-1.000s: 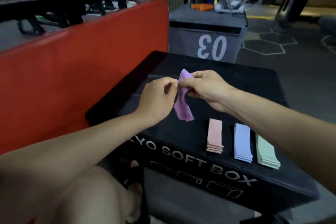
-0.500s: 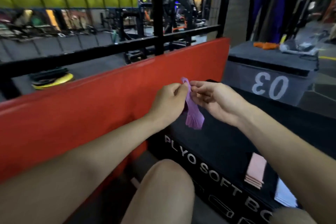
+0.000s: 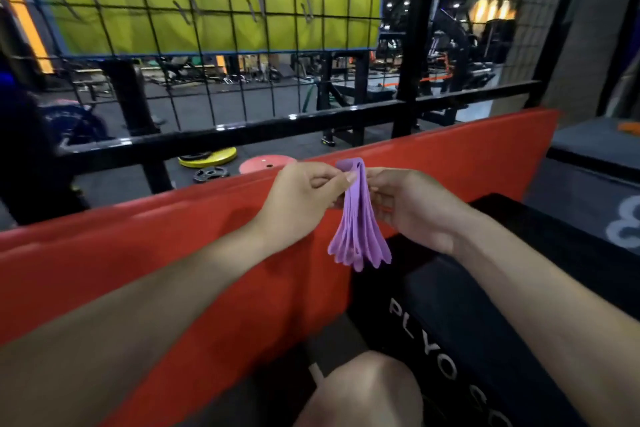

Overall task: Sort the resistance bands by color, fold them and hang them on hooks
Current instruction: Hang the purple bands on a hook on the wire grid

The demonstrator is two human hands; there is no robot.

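Observation:
A folded bundle of purple resistance bands (image 3: 358, 236) hangs between my two hands in front of the red pad. My left hand (image 3: 301, 198) pinches the folded top of the bundle with thumb and fingers. On the bundle's other side, my right hand (image 3: 412, 208) grips it with curled fingers. The loose ends fan out downward. Several dark hooks (image 3: 254, 10) hang on the wire grid (image 3: 207, 55) above, in front of a yellow panel. The pink, blue and green band stacks are out of view.
A red padded mat (image 3: 173, 270) stands on edge to the left of the black plyo soft box (image 3: 485, 322). A black rail (image 3: 242, 132) runs behind the mat. A grey numbered box (image 3: 595, 177) sits at right. My knee (image 3: 356, 392) is at the bottom.
My view has swung up and left, off the box top toward the wire grid. Both hands rose with the purple bands, which now hang beside the red mat instead of over the box.

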